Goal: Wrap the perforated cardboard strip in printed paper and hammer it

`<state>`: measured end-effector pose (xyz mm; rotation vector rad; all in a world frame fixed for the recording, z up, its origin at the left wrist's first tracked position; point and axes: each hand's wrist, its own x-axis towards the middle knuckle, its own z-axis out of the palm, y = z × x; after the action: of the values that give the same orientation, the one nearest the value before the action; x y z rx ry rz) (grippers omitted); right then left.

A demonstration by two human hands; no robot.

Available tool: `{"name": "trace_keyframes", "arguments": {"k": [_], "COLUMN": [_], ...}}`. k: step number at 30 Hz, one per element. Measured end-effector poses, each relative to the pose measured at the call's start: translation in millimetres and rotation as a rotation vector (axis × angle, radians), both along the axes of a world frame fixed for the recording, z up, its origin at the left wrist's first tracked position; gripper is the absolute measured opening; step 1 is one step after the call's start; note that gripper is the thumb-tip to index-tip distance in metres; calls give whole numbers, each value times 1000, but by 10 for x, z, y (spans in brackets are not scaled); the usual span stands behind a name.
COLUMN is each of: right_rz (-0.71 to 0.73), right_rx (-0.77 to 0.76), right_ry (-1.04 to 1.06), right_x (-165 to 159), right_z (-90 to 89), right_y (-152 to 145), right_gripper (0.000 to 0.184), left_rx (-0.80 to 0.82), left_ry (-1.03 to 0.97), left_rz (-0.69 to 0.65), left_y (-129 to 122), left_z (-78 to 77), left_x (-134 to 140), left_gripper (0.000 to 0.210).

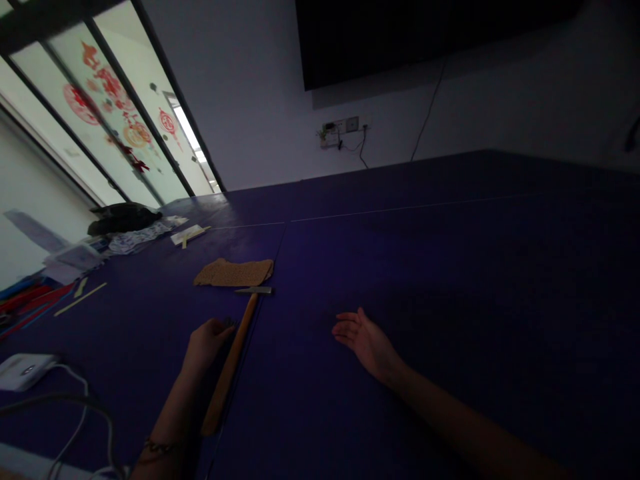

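Note:
My left hand (206, 341) is at the left of the blue-purple table (320, 413), its fingers drawn together over some small dark pieces (230, 323) too dim to name. Just right of it lies a hammer (233, 367) with a wooden handle and a metal head, the head pointing away from me. Beyond the hammer head is a flat brown piece of woven-looking material (235, 273). Over the table to the right, my right hand (367, 341) has its fingers stretched out and holds nothing.
A white device (25, 371) with cables sits at the near left. Red and blue strips (35, 303), a clear plastic box (75, 260) and a black bag (124, 217) line the left side. Wall sockets (347, 125) and a dark screen (400, 40) are beyond the table.

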<state>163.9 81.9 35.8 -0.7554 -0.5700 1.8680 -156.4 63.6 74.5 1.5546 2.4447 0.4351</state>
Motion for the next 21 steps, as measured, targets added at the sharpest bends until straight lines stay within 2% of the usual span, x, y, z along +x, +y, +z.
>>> {"name": "trace_keyframes", "arguments": {"k": [11, 21], "right_rz": [3, 3], "right_rx": [22, 20], "right_ry": [11, -1], "right_x": [3, 2], "right_z": [-8, -7], "right_y": [-10, -9], "right_gripper": [36, 36], "left_rx": [-2, -41], "left_ry": [-5, 52], "left_rz": [10, -75], "left_y": [-8, 13], "left_z": [7, -36], "left_x": [0, -40], "left_gripper": [33, 36]}}
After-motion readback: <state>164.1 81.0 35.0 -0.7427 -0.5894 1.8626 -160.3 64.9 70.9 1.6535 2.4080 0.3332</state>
